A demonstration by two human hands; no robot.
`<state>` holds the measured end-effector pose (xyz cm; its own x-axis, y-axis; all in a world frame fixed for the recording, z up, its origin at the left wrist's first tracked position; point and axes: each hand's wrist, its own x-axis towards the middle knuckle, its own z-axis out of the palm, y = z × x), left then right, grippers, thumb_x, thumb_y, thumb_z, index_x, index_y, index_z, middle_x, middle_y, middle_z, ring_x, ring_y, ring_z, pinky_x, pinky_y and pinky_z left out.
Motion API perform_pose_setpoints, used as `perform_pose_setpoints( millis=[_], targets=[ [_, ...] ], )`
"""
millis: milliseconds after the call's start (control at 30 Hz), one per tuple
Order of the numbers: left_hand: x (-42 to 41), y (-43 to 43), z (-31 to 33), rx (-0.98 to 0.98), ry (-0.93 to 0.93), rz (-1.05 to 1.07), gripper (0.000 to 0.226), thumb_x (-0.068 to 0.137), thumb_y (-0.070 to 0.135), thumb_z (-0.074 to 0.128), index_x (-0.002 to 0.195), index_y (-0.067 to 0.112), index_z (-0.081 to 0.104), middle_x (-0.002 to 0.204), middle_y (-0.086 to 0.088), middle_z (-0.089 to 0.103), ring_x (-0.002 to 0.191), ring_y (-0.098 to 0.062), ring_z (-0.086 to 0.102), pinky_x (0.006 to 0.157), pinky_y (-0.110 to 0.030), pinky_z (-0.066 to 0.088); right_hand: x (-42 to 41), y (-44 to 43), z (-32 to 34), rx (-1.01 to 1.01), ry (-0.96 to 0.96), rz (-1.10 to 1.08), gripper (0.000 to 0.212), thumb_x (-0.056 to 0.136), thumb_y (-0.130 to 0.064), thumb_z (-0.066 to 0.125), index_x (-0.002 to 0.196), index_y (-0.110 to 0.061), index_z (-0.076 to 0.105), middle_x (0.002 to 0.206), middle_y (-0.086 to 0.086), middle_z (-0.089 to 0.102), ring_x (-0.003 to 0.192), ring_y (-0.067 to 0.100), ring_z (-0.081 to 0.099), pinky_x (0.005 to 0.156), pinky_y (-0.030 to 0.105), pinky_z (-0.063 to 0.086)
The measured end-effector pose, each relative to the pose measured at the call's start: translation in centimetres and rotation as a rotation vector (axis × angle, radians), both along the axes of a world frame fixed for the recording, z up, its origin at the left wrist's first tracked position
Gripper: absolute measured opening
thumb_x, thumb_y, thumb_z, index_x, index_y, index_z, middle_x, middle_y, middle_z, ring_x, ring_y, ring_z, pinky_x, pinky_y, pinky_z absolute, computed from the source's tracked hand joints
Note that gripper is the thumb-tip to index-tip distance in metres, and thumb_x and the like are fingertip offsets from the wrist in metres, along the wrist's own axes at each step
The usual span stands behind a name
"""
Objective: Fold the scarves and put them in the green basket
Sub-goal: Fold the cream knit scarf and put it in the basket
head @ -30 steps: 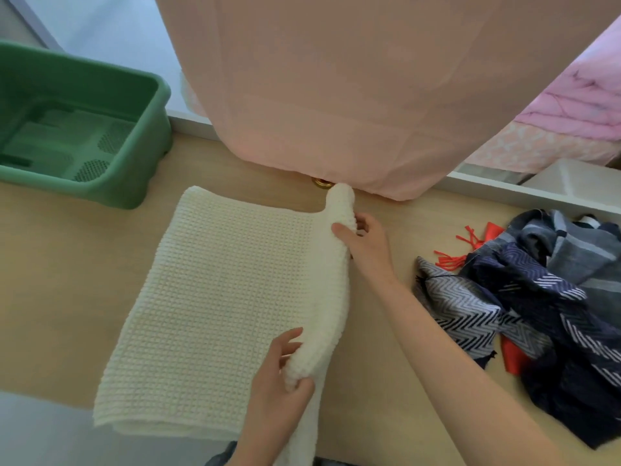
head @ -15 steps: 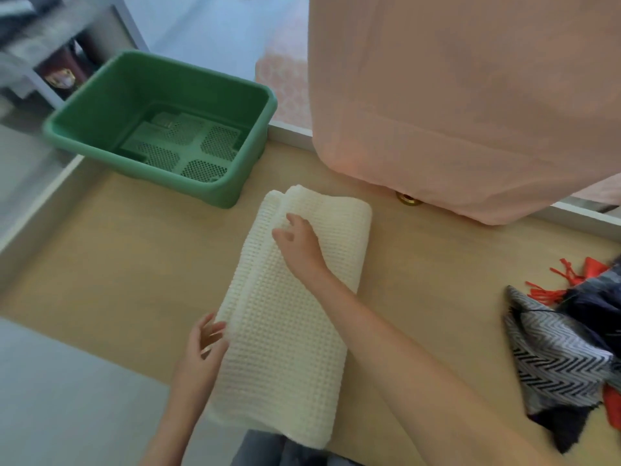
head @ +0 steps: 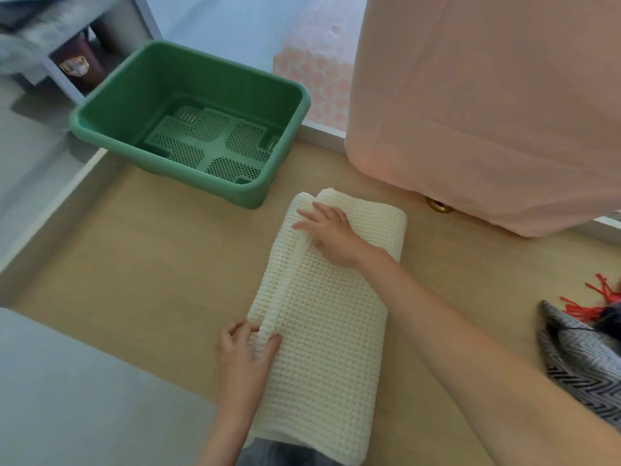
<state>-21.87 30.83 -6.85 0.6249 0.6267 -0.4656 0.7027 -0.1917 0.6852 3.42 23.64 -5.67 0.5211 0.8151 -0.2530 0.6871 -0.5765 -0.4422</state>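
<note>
Folded cream scarf (head: 322,331) on the worktop (head: 151,264), both hands on it.
Left hand (head: 247,351) pinches its left fold in a closed grip; right hand (head: 327,232) presses flat, grip open.

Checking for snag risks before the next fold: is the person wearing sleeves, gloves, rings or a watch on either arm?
No. The left hand and right hand are ungloved, no rings visible. The left forearm and right forearm are bare as far as the view reaches: no sleeves, watch or bracelet.
</note>
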Motion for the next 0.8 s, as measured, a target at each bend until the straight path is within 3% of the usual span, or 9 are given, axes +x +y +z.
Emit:
perform_pose_setpoints(
  millis=[100, 167, 233, 367, 500, 567, 667, 733, 800],
  targets=[
    [0.0, -0.6, 0.3, -0.001, -0.044, -0.010, 0.020, 0.092, 0.027, 0.058, 0.111, 0.023, 0.050, 0.127, 0.010, 0.037, 0.110, -0.007, 0.042, 0.089, -0.026, 0.036, 1.1, -0.3, -0.6, 0.040, -0.126, 0.137, 0.035, 0.085, 0.004, 0.056, 0.113, -0.016, 0.059, 0.126, 0.001, 0.054, 0.140, 0.024, 0.022, 0.115, 0.035, -0.013],
    [-0.2, -0.8, 0.3, -0.005, -0.075, 0.004, 0.020, 0.096, 0.026, 0.051, 0.115, 0.026, 0.046, 0.114, 0.012, 0.051, 0.095, -0.007, 0.051, 0.072, -0.024, 0.039, 1.0, 0.1, -0.3, 0.282, -0.327, 0.098, 0.031, 0.077, 0.010, 0.062, 0.098, -0.014, 0.060, 0.100, -0.002, 0.060, 0.125, 0.020, 0.038, 0.117, 0.035, -0.013],
    [-0.5, -0.6, 0.3, -0.021, -0.093, 0.053, 0.013, 0.098, 0.023, 0.047, 0.108, 0.031, 0.043, 0.092, 0.011, 0.058, 0.077, -0.010, 0.055, 0.059, -0.021, 0.037, 0.4, 1.0, 0.6, 0.487, -0.459, 0.064, 0.028, 0.077, 0.008, 0.062, 0.095, -0.014, 0.062, 0.093, -0.003, 0.060, 0.115, 0.020, 0.041, 0.118, 0.035, -0.009],
    [-0.7, 0.0, 0.3, -0.053, -0.080, 0.090, 0.008, 0.101, 0.020, 0.040, 0.101, 0.029, 0.040, 0.082, 0.011, 0.057, 0.070, -0.014, 0.054, 0.055, -0.014, 0.038, -0.8, 3.8, -0.2, 0.519, -0.413, 0.141, 0.027, 0.082, 0.001, 0.062, 0.106, -0.012, 0.066, 0.115, 0.006, 0.062, 0.127, 0.028, 0.037, 0.119, 0.039, 0.006],
    [-0.8, 0.2, 0.1, -0.035, -0.068, 0.036, 0.036, 0.101, 0.021, 0.037, 0.137, 0.023, 0.034, 0.109, 0.019, 0.053, 0.082, 0.004, 0.053, 0.063, -0.010, 0.038, -2.2, 4.2, -3.5, 0.222, -0.177, 0.098, 0.047, 0.096, -0.019, 0.051, 0.142, -0.014, 0.043, 0.157, 0.010, 0.020, 0.147, 0.028, 0.007, 0.119, 0.048, 0.003],
    [-0.4, 0.4, 0.5, -0.072, -0.066, 0.008, 0.050, 0.100, 0.020, 0.040, 0.147, 0.027, 0.023, 0.126, 0.021, 0.043, 0.095, 0.006, 0.049, 0.076, -0.013, 0.036, -2.3, 3.3, -3.5, 0.291, -0.189, -0.058, 0.052, 0.098, -0.029, 0.045, 0.147, -0.019, 0.034, 0.159, 0.005, 0.015, 0.147, 0.023, 0.004, 0.118, 0.045, -0.003],
    [1.1, 1.1, 0.7, -0.128, -0.072, 0.029, 0.056, 0.095, 0.027, 0.049, 0.146, 0.030, 0.026, 0.131, 0.018, 0.045, 0.108, 0.001, 0.048, 0.088, -0.022, 0.039, -2.1, 0.1, -1.9, 0.439, -0.135, -0.632, 0.056, 0.096, -0.030, 0.051, 0.147, -0.018, 0.032, 0.156, 0.004, 0.023, 0.144, 0.021, 0.014, 0.116, 0.037, 0.006],
    [2.8, 1.8, 0.6, -0.140, -0.103, 0.041, 0.055, 0.092, 0.040, 0.054, 0.142, 0.028, 0.036, 0.132, 0.012, 0.049, 0.116, -0.007, 0.050, 0.095, -0.030, 0.042, -1.7, -3.0, -1.1, 0.468, 0.106, -1.047, 0.062, 0.094, -0.035, 0.055, 0.146, -0.012, 0.031, 0.150, 0.007, 0.032, 0.137, 0.021, 0.027, 0.111, 0.031, 0.021],
    [5.1, 2.6, 0.4, -0.153, -0.105, 0.068, 0.059, 0.089, 0.050, 0.055, 0.139, 0.021, 0.041, 0.132, 0.005, 0.052, 0.119, -0.014, 0.051, 0.099, -0.037, 0.043, -1.7, -4.9, -0.4, 0.471, 0.563, -1.278, 0.064, 0.092, -0.045, 0.056, 0.142, -0.011, 0.037, 0.141, 0.005, 0.045, 0.122, 0.019, 0.045, 0.098, 0.030, 0.034]
  ],
)
